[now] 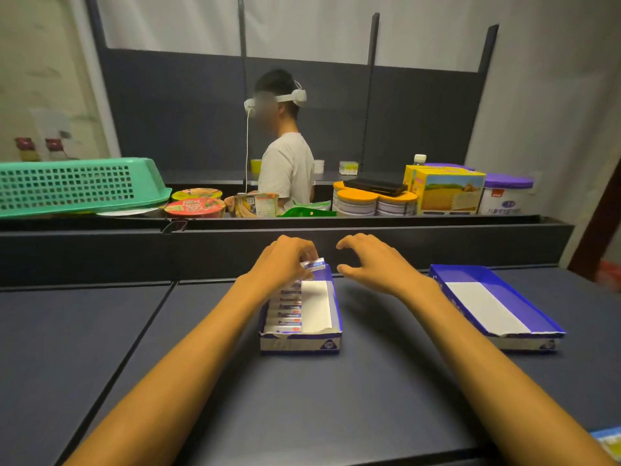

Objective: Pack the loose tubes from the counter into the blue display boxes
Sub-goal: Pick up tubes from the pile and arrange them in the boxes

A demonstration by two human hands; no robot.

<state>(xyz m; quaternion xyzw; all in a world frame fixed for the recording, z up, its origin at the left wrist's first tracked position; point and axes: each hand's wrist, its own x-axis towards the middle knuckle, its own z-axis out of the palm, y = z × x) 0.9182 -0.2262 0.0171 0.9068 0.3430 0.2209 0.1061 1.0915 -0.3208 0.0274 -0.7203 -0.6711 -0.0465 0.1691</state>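
A blue display box (336, 304) stands in the middle of the dark counter, with a row of several tubes (285, 314) packed along its left side and white lining bare on its right. My left hand (285, 260) hovers over the box's far left end, fingers closed on a white-and-blue tube (315, 264). My right hand (373, 260) floats just right of the box's far end, fingers spread and curled, holding nothing. A second blue display box (524, 297) lies to the right, showing only its white lining.
A raised dark ledge (336, 230) runs behind the counter. Beyond it sit a green basket (77, 186), noodle bowls (195, 203), tins (369, 200), a yellow carton (447, 190) and a purple-lidded tub (507, 193). A person in a white shirt (285, 166) stands there. A package corner (610, 442) shows bottom right.
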